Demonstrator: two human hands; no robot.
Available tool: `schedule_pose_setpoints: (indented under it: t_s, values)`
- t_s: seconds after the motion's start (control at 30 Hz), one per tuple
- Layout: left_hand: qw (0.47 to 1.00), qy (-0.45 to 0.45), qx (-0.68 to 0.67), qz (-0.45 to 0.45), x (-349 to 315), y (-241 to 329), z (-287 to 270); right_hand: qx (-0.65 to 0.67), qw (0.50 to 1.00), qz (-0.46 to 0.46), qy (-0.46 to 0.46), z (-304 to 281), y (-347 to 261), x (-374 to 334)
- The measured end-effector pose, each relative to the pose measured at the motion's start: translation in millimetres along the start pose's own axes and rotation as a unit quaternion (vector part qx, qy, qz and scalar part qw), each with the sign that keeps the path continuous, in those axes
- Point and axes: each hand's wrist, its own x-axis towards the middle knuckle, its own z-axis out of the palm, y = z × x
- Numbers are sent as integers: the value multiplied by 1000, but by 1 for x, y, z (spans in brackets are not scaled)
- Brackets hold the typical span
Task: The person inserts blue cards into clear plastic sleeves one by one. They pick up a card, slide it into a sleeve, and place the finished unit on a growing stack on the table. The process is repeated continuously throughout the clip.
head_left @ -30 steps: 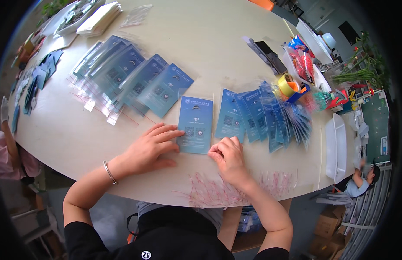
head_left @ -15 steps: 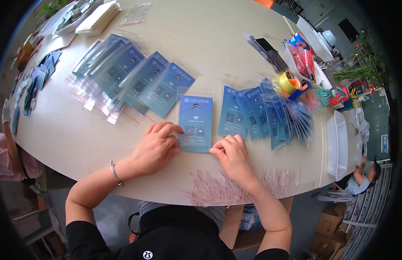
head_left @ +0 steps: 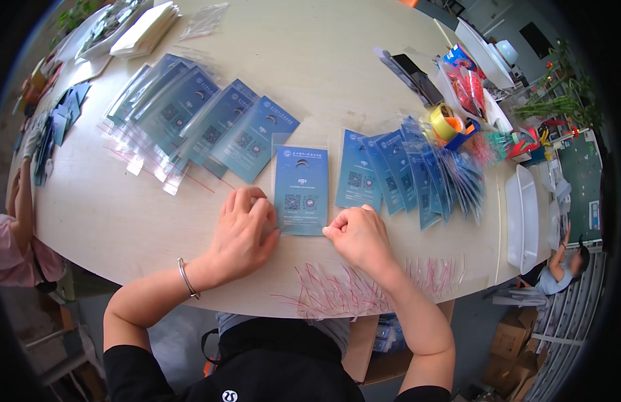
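Observation:
A blue card with a crescent-shaped cut-out [head_left: 301, 187] lies flat before me inside a clear plastic bag. Curled against the bag's lower left edge are the fingers of my left hand [head_left: 243, 228]; thumb and forefinger lie close together there, the fingertips partly hidden. My right hand [head_left: 359, 234] pinches the bag's lower right corner. On the left, bagged blue cards [head_left: 253, 141] overlap in a fanned pile, some with red strings hanging out. Another fan of bagged cards [head_left: 357, 171] lies just beyond my right hand.
Loose red strings in clear slips [head_left: 337, 288] lie along the near edge. To the right are a white tray [head_left: 522, 221], yellow tape [head_left: 446, 124] and a phone [head_left: 418, 77]. White packets [head_left: 144, 30] sit far left. A co-worker's gloved hand [head_left: 33, 142] is at the left edge.
My left forefinger has drawn back off the card, and that hand has curled at the bag's edge. My right hand stays at its corner. The left co-worker's gloved hand has moved onto the table.

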Motion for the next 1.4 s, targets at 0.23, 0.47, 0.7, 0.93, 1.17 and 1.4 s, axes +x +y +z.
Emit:
schedule_pose_setpoints:
  t_s: [0.23,0.47,0.7,0.93,1.17,1.4]
  values:
    - [946,-104,146,269,-3,-5,7,11,998,58,-19,-15,-16,-3]
    - [949,-111,145,255,-7,1,4,-146,941,-287,101,37,2,-42]
    - [947,-103,204,227,-36,-16,-10,-175,939,-288,69,35,6,-41]
    - [960,-35,257,105,-2,-38,-38,-294,927,-177,152,8,41,-38]
    - [944,-174,182,212,35,8,-21,-177,937,-219,208,-1,15,-39]
    - [940,-98,179,274,47,-16,7,11,958,-234,164,13,9,-35]
